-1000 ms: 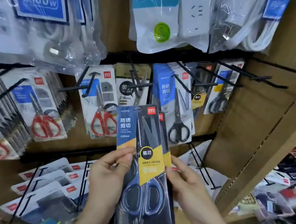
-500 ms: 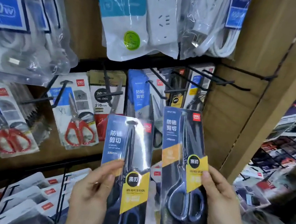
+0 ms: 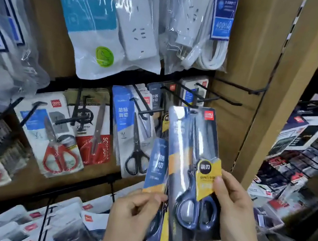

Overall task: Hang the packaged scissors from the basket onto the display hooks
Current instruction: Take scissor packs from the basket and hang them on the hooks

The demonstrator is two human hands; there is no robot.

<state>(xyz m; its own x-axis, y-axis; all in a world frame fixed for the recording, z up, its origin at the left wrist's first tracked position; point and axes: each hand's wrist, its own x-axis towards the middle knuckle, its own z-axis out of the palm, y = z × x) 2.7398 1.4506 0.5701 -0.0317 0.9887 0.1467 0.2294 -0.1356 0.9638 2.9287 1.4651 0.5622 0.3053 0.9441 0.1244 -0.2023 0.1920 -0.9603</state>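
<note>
Blue scissors pack [image 3: 188,166] pinched near-upright by right hand [image 3: 233,211]; left hand [image 3: 130,216] grips second pack [image 3: 157,166].

One wide-angle head camera looks forward at close range onto the wall of display hooks [image 3: 218,94]; the right-hand shelving [image 3: 314,157] blurs, seemingly farther off.

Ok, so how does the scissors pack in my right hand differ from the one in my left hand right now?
The right-hand pack is held higher, its top close to a hook tip; the left-hand pack sits lower. The right-hand pack shows its whole front; the left-hand pack is mostly hidden behind it, only its left strip showing. Both have blue-and-yellow cards, one pinched by the right hand, one by the left hand.
</note>
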